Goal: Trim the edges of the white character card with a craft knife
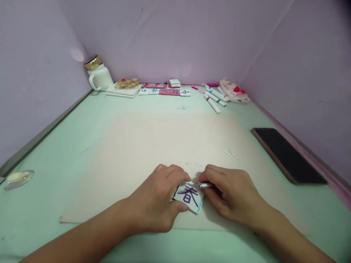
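Observation:
A small white square tile bears a purple character and has a light blue line along its lower right edge. My left hand grips its left side between thumb and fingers. To its right, my right hand is closed around a thin white pen-like tool, whose tip points left at the tile's upper right edge. Whether the tip touches the tile is hard to tell. Both hands are above the near edge of a pale board.
A dark phone lies at the right. Markers, a stained white packet, lettered tiles, stacked white sheets and a white mug line the back. A clear dish sits far left.

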`<move>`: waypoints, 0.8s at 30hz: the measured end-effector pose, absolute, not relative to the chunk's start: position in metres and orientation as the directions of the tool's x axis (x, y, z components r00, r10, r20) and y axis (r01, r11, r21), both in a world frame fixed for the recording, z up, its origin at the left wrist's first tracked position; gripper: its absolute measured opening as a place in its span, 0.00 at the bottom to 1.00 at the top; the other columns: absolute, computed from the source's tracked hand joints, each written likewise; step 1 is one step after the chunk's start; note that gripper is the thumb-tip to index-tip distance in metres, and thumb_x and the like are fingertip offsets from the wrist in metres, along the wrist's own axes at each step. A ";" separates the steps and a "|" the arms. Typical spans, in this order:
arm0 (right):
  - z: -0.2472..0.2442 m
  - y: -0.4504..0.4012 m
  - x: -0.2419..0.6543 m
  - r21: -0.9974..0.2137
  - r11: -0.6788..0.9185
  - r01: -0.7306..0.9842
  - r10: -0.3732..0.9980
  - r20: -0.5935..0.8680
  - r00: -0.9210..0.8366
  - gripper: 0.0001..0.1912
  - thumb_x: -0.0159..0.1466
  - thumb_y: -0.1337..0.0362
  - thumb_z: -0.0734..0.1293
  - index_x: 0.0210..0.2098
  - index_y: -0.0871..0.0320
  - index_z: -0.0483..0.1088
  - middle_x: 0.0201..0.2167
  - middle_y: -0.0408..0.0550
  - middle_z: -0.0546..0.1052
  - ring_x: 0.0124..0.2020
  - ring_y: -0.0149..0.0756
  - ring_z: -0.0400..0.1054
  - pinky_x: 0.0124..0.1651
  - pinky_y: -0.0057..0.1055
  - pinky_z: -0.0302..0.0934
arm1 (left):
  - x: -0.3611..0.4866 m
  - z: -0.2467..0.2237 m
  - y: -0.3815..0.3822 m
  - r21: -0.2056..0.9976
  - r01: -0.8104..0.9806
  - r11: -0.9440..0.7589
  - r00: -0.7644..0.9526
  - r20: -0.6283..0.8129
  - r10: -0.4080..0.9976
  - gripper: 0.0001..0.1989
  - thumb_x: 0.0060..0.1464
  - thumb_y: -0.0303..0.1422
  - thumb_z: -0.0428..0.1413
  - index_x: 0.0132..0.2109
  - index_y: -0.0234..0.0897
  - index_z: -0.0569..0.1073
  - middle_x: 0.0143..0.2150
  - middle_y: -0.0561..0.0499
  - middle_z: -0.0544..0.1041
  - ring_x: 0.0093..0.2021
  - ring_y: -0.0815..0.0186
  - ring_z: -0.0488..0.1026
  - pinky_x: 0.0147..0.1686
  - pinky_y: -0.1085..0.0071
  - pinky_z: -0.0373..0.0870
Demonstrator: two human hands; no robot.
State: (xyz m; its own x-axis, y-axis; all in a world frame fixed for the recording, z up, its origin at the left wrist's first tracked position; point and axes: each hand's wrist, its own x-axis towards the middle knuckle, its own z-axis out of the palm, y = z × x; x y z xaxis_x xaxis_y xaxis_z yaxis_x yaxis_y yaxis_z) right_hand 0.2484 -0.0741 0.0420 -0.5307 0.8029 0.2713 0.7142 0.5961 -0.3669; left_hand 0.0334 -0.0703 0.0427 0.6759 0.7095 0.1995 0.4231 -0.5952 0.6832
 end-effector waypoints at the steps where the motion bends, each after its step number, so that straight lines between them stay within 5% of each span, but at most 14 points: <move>1: 0.042 -0.074 0.250 -0.357 0.597 0.719 0.802 0.273 -0.531 0.10 0.57 0.71 0.58 0.31 0.57 0.70 0.24 0.41 0.73 0.21 0.30 0.65 0.23 0.27 0.48 | 0.033 0.043 -0.070 0.686 0.427 -0.589 0.675 0.192 0.713 0.17 0.47 0.23 0.56 0.45 0.37 0.63 0.43 0.46 0.72 0.41 0.60 0.68 0.43 0.63 0.64; 10: 0.036 -0.072 0.266 -0.330 0.318 0.889 0.891 0.424 -0.161 0.13 0.58 0.70 0.61 0.42 0.54 0.70 0.33 0.43 0.77 0.23 0.32 0.69 0.25 0.27 0.55 | 0.032 0.037 -0.070 0.683 0.421 -0.596 0.657 0.223 0.720 0.18 0.49 0.24 0.55 0.48 0.37 0.63 0.45 0.46 0.72 0.43 0.59 0.68 0.44 0.61 0.65; 14: 0.042 -0.074 0.265 -0.379 0.324 0.867 0.914 0.362 -0.184 0.10 0.63 0.57 0.62 0.40 0.53 0.70 0.26 0.41 0.76 0.20 0.32 0.67 0.24 0.28 0.56 | 0.028 0.042 -0.069 0.663 0.406 -0.629 0.693 0.225 0.685 0.20 0.50 0.24 0.53 0.51 0.37 0.64 0.48 0.44 0.72 0.47 0.58 0.68 0.48 0.59 0.66; 19: 0.045 -0.077 0.262 -0.415 0.288 0.863 0.941 0.289 -0.175 0.09 0.66 0.61 0.57 0.34 0.53 0.68 0.20 0.39 0.73 0.20 0.33 0.67 0.22 0.27 0.54 | 0.028 0.044 -0.073 0.610 0.417 -0.674 0.647 0.321 0.692 0.27 0.47 0.21 0.49 0.56 0.36 0.63 0.55 0.43 0.68 0.56 0.57 0.64 0.55 0.57 0.62; 24: 0.041 -0.077 0.260 -0.470 0.300 0.830 0.943 0.276 -0.184 0.05 0.64 0.62 0.60 0.34 0.53 0.68 0.23 0.39 0.75 0.21 0.32 0.67 0.24 0.27 0.56 | 0.041 0.044 -0.079 0.509 0.590 -0.627 0.573 0.284 0.769 0.24 0.46 0.34 0.60 0.51 0.33 0.67 0.50 0.39 0.70 0.50 0.50 0.66 0.49 0.51 0.64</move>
State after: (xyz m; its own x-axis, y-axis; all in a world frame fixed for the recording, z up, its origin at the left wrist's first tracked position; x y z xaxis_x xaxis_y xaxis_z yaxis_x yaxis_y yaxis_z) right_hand 0.2599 -0.0774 0.0405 -0.1844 0.9433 0.2759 0.8303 0.2998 -0.4699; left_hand 0.0412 -0.0789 0.0436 0.5726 0.7692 0.2837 0.5897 -0.6268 0.5092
